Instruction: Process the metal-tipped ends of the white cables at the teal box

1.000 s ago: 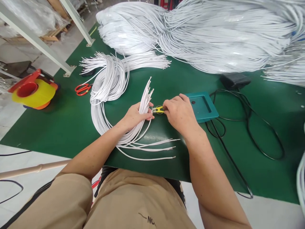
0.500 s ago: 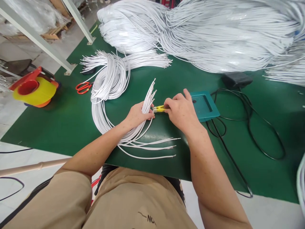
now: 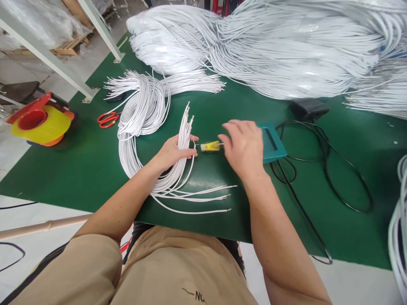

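My left hand (image 3: 173,153) is closed round a bundle of white wires (image 3: 183,131), with their stripped or tipped ends sticking up past the fingers. One wire bends out beside the fingertips. Between my hands is a small yellow tool (image 3: 210,146), blurred, with a pale front end; a thin metal tip points toward the left fingertips. At its other end a thin rod reaches the curled fingers of my right hand (image 3: 243,146), whose grip is partly hidden. Several loose wire ends (image 3: 203,197) lie below the hands on the green table (image 3: 219,220).
Coiled white wires (image 3: 143,110) lie left of the hands, beside red-handled scissors (image 3: 108,120). A large wire heap (image 3: 286,51) fills the back. A teal tray (image 3: 275,144), black box (image 3: 308,109) and black cable (image 3: 333,165) are right. A yellow tape roll (image 3: 47,125) stands far left.
My right hand has drawn away from the yellow tool's body, showing a gap and a thin rod between. The bundle in my left hand appears slightly further left, as the view has shifted.
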The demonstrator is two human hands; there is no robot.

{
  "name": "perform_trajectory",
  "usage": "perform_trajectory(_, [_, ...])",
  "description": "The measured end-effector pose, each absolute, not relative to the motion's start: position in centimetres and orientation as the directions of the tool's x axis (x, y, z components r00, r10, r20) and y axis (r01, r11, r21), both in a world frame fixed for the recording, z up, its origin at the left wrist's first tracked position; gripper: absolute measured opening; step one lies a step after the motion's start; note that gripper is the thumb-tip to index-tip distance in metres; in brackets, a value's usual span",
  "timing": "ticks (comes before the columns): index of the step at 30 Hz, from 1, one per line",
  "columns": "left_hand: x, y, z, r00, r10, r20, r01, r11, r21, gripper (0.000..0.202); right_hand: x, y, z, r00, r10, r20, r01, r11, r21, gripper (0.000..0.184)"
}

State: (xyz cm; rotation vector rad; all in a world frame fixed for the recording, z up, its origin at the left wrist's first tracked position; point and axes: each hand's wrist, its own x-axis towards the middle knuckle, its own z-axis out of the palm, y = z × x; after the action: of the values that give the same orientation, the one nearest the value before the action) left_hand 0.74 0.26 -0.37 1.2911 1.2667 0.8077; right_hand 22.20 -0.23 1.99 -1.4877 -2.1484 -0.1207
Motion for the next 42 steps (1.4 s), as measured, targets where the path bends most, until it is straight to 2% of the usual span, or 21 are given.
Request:
perform_trajectory(2, [0.7,0.2,-0.5,0.190,0.967,-0.167,0.130,0.144,0.981,0.049,20.7,-1.0,2.3,-0.488,0.770,0.411,0.731,0.618,-0.289,0.026])
perform_trajectory(3, [0.6,0.2,-0.5,0.179,0.973,-0.145,0.090,0.130,0.987,0.050,19.7,-1.5,2.3,-0.621,0.693,0.367,0.629,0.719,-0.295,0.025])
perform_trajectory(5, [0.4,0.3,-0.5,0.168,0.976,-0.137,0.028,0.134,0.991,0.052,17.9,-2.4,2.2,-0.764,0.571,0.301,0.515,0.820,-0.250,0.026])
perform_trajectory(7, [0.1,0.3,-0.4,0.198,0.963,-0.183,-0.011,0.189,0.982,0.053,16.5,-3.2,1.9,-0.796,0.562,0.227,0.521,0.825,-0.217,0.025])
perform_trajectory(9, [-0.3,0.5,-0.1,0.246,0.939,-0.239,-0.024,0.253,0.967,0.051,16.0,-3.6,1.7,-0.752,0.654,0.079,0.613,0.739,-0.280,0.023])
perform_trajectory(11, [-0.7,0.5,0.3,0.290,0.916,-0.278,-0.017,0.296,0.955,0.051,16.3,-3.5,1.8,-0.680,0.726,-0.101,0.691,0.589,-0.420,0.019])
perform_trajectory(13, [-0.9,0.5,0.5,0.324,0.900,-0.293,-0.010,0.312,0.950,0.053,17.1,-2.9,1.9,-0.604,0.774,-0.188,0.697,0.399,-0.595,0.020])
perform_trajectory(16, [-0.9,0.3,0.7,0.342,0.893,-0.294,0.010,0.309,0.951,0.059,18.2,-1.6,1.9,-0.412,0.895,-0.172,0.532,0.083,-0.843,0.019])
perform_trajectory(19, [-0.7,0.0,0.6,0.298,0.917,-0.264,0.064,0.257,0.964,0.056,18.5,-0.8,1.6,-0.267,0.948,-0.171,0.279,-0.094,-0.956,0.013])
perform_trajectory(22, [-0.5,-0.2,0.6,0.269,0.942,-0.202,0.151,0.166,0.975,0.051,18.0,-0.6,1.2,-0.261,0.948,-0.180,0.180,-0.135,-0.974,0.018])
perform_trajectory(25, [-0.5,-0.2,0.8,0.279,0.942,-0.185,0.215,0.126,0.968,0.056,17.6,-0.7,1.0,-0.237,0.958,-0.163,0.101,-0.142,-0.985,0.018])
perform_trajectory(28, [-0.7,0.0,1.1,0.298,0.923,-0.246,0.187,0.196,0.963,0.057,17.6,-0.7,1.0,-0.205,0.967,-0.153,0.004,-0.155,-0.988,0.016])
perform_trajectory(31, [-0.7,0.0,1.3,0.332,0.903,-0.273,0.135,0.241,0.961,0.042,17.7,-0.7,1.1,-0.179,0.970,-0.163,-0.052,-0.175,-0.983,0.018])
perform_trajectory(37, [0.1,-0.5,1.0,0.237,0.959,-0.157,0.212,0.107,0.971,0.030,17.6,-0.6,1.0,-0.177,0.966,-0.187,-0.191,-0.220,-0.957,0.019])
perform_trajectory(42, [0.9,-0.8,1.0,0.166,0.972,-0.165,0.149,0.140,0.979,0.032,17.3,-0.7,1.1,-0.204,0.941,-0.272,-0.325,-0.327,-0.887,0.018])
